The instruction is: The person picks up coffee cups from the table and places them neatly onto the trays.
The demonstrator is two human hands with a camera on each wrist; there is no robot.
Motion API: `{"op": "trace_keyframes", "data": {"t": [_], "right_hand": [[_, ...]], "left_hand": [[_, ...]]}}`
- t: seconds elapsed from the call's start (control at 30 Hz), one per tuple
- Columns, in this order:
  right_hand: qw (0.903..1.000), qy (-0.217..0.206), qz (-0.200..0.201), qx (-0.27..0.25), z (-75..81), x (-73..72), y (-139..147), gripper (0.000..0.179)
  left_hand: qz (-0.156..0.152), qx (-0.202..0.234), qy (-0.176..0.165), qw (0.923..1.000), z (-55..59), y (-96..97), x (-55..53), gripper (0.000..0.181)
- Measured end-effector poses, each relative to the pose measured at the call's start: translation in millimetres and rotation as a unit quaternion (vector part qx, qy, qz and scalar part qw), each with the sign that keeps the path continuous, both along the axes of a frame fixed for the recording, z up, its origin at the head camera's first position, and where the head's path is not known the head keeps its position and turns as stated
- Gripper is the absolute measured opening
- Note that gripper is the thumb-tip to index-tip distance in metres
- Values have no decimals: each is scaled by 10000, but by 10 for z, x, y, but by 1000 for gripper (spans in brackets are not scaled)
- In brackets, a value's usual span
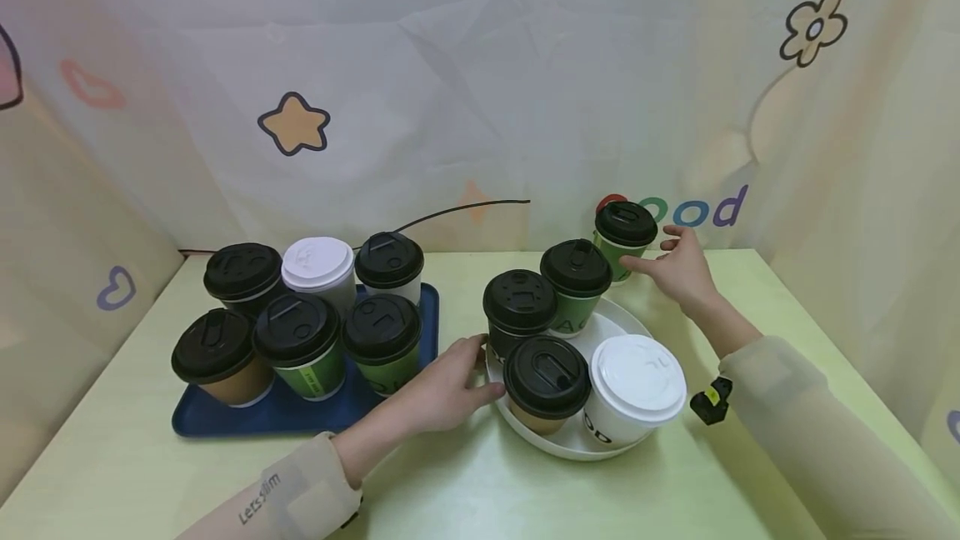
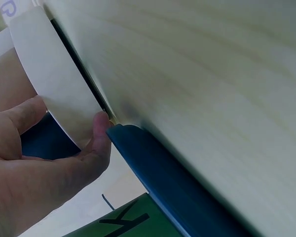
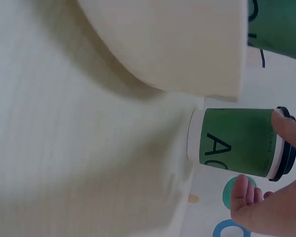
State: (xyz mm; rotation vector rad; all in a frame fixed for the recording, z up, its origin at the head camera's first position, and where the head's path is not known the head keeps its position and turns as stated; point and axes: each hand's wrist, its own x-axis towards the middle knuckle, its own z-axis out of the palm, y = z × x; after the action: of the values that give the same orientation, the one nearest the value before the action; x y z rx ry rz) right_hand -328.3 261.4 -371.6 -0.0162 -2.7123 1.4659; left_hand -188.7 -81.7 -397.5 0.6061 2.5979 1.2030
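At the rim of a round white plate (image 1: 600,450), my left hand (image 1: 446,386) holds its left side. In the left wrist view the thumb is at the rim and a fingertip low on the pale plate wall (image 2: 59,79). Behind the plate stands a green cup (image 1: 611,252) with a black lid, upright on the table. My right hand (image 1: 678,269) is beside it, thumb and fingers spread. In the right wrist view the thumb overlaps the lid edge of the green cup (image 3: 239,140), while the fingers stand apart from it.
The plate carries several lidded cups, among them a white-lidded cup (image 1: 637,382) and a black-lidded brown cup (image 1: 546,377). Left of it, a blue tray (image 1: 225,423) bears several more cups. A printed curtain (image 1: 450,107) hangs behind the pale green table (image 1: 420,490).
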Motion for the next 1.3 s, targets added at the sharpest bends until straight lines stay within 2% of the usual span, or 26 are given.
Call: {"op": "trace_keyframes", "data": {"t": [0.2, 0.3, 0.57, 0.73, 1.0, 1.3], "right_hand": [[9953, -322, 726, -558, -1, -159, 72, 101], [9918, -352, 911, -826, -18, -223, 81, 98], [9894, -514, 873, -1043, -8, -289, 53, 102], [9900, -486, 870, -998, -9, -317, 48, 95], [9924, -388, 950, -680, -35, -280, 108, 90], [9914, -373, 1186, -402, 61, -104, 218, 80]], "left_hand": [[21, 17, -46, 10000, 11, 5, 5, 64], [22, 1, -26, 10000, 11, 4, 2, 64], [44, 6, -40, 10000, -7, 0, -8, 65], [91, -40, -73, 9999, -27, 4, -21, 66], [93, 5, -52, 9999, -13, 2, -8, 65], [113, -11, -115, 9999, -6, 4, -12, 66]]}}
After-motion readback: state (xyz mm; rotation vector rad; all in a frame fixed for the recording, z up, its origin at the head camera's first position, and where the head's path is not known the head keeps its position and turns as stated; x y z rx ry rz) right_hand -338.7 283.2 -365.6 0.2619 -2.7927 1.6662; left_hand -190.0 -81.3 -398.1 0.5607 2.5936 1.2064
